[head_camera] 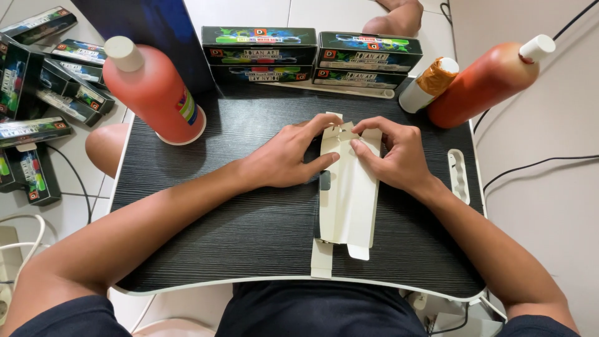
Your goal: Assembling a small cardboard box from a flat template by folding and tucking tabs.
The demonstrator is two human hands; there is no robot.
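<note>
Pale floor tiles all around, and across the person's lap sits a dark wood-grain lap desk with a white rim (206,249) — that is the stage from the head camera, the only view we have.

Dead centre on it lies a flat, unfolded white cardboard carton (349,200), long side running away from the body, its tabs sticking out at the near end and the far end. Both hands are on the far end. The left hand (284,157) lies palm-down against the carton's left edge, fingers stretched over the top corner, thumb pressing the side. The right hand (394,155) comes in from the other side, fingers curled, fingertips pinching and pressing the top flaps — so both are working the card, neither wrapped fully around it.

Off to the left of the desk stands a big red plastic bottle with a cream cap (153,90), upright at the desk's far-left corner. On the right, a second red bottle with a white cap (483,81) leans at a tilt, and just beside it a small white bottle with brown tape round its neck (427,86).

Along the far edge sit stacked black printed boxes (312,56), and more of the same boxes (43,93) lie heaped on the floor to the left.
</note>
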